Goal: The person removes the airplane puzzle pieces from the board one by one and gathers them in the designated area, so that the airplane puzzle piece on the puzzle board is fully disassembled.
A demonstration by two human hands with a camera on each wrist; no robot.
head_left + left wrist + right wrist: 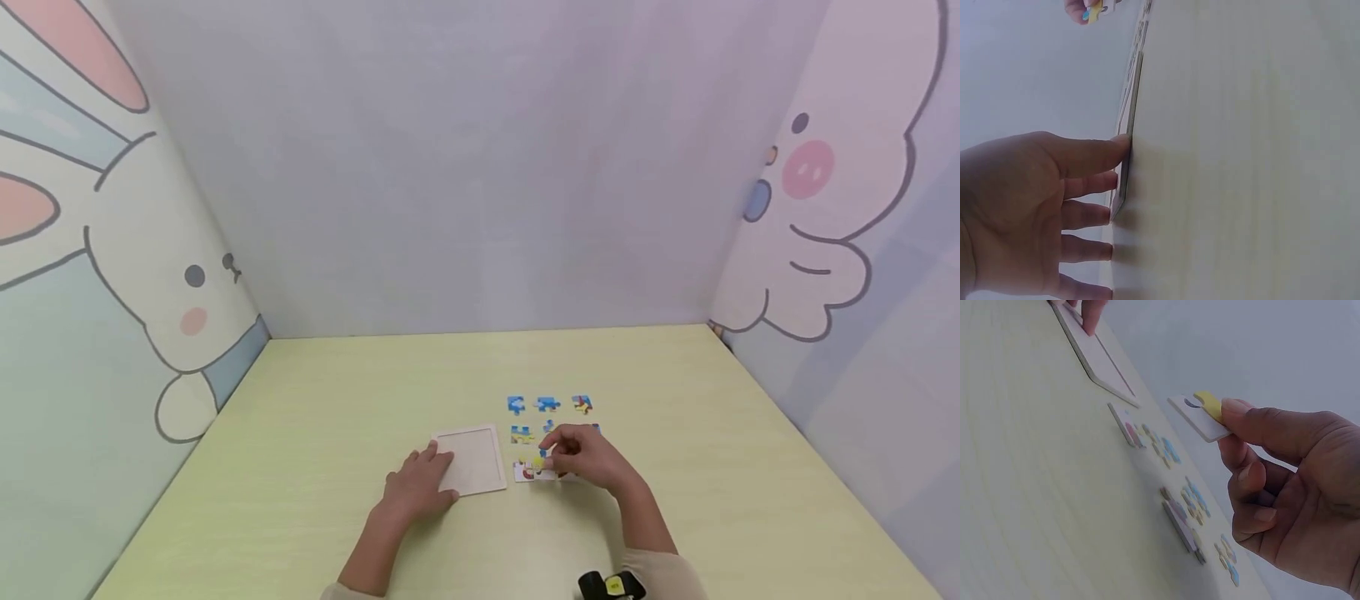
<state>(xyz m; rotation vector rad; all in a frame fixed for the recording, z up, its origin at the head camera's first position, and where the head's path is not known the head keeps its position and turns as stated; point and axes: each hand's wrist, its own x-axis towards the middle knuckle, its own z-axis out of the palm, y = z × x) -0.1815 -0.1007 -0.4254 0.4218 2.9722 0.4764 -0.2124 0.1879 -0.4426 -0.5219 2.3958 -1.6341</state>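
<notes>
My right hand [588, 457] pinches a jigsaw piece [1200, 419] between thumb and index finger, its other fingers curled below. The piece is mostly white, with yellow and a dark curved patch, and hangs above the table. My left hand [418, 486] rests on the left side of a square, pale puzzle tray [499, 462], fingers spread and fairly straight. Seen from the left wrist, the left thumb touches the tray's edge. Loose puzzle pieces [547, 405] lie in rows right of the tray; my right hand covers some of them in the head view.
The pale wooden table [337, 400] meets a plain grey back wall [480, 183]. Side panels carry a rabbit drawing [165, 275] on the left and a pig drawing [817, 192] on the right. A black strap device [611, 585] sits by the right sleeve.
</notes>
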